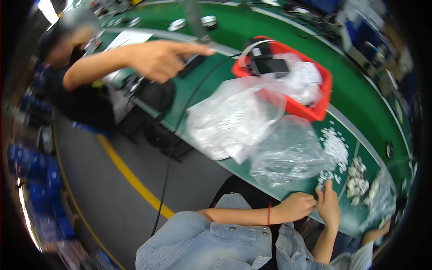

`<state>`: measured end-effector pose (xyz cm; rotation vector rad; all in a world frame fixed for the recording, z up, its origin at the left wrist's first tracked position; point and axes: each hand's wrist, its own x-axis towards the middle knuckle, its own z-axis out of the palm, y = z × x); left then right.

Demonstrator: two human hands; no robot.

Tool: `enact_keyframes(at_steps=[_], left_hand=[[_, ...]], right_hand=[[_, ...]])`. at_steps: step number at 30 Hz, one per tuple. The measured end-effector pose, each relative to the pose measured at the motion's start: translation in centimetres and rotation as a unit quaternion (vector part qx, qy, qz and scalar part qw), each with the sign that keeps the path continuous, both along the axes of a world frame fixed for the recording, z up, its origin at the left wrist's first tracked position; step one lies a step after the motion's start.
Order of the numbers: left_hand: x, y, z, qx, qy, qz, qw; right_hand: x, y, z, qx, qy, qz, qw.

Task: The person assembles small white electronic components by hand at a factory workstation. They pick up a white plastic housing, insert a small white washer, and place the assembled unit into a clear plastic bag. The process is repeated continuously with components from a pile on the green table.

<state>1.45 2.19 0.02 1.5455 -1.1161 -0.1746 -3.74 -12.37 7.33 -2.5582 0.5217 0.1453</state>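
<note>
My left hand (295, 208), with a red cord at the wrist, is closed at the near edge of the green table. Its fingers are curled, and whether they hold anything is hidden. Right beside it, my right hand (329, 208) is raised with the forefinger and thumb stretched out. The fingertip reaches the near end of a scatter of small white pieces (335, 149). Beyond my hands a clear plastic bag (292, 155) lies crumpled, next to a larger clear bag (234, 114) of white parts.
Behind the bags stands a red bin (323, 101) holding black devices, a white cable and wrapped parts. Larger off-white pieces (357, 182) lie to the right, near another person's arm (377, 232). From the left, a co-worker in black points an arm (148, 58) across the table. A black cable (173, 141) hangs over the edge.
</note>
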Motion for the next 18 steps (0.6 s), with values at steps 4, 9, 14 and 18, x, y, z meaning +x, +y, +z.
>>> enact_keyframes(at_steps=[4, 9, 14, 18], left_hand=[[1.6, 0.2, 1.6, 0.030, 0.051, -0.039, 0.997], [2.7, 0.6, 1.9, 0.040, 0.042, 0.009, 0.998], [3.0, -0.3, 3.4, 0.079, -0.002, 0.098, 0.992], [2.7, -2.1, 3.4, 0.125, -0.063, 0.067, 0.988]], right_hand=[[0.8, 0.0, 0.7, -0.012, 0.012, 0.010, 1.000], [1.1, 0.0, 0.2, -0.031, 0.040, 0.022, 0.998], [0.8, 0.3, 0.1, -0.007, 0.020, -0.006, 1.000], [-0.7, -2.5, -0.9, 0.114, -0.012, 0.016, 0.993]])
